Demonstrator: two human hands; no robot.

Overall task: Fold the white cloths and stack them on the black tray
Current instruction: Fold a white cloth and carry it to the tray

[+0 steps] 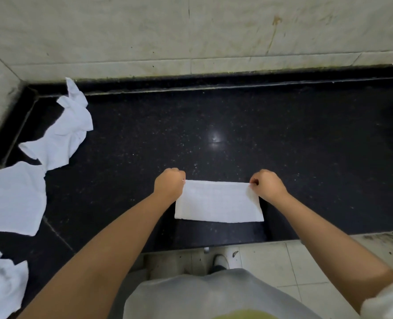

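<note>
While both our arms reach forward over it, the black speckled stone counter (283,139) fills most of the view, running from the pale tiled wall (191,31) at its far edge to its near edge above the light floor tiles (294,268). Along the counter's left edge we see the unfolded white cloths: a flat spread white cloth (11,196) lying at that edge, a crumpled white cloth (62,132) trailing toward the far left corner, and another rumpled white cloth (2,284) at the near left corner. Close to the near edge, about the middle, lies the folded white rectangular cloth (218,202), flat on the stone with its long sides parallel to the edge. Our left hand (169,184) is curled into a fist and pinches the cloth's far left corner; our right hand (268,184) is curled likewise and pinches the far right corner, so the far edge is pulled straight between them. We cannot see a black tray anywhere
</note>
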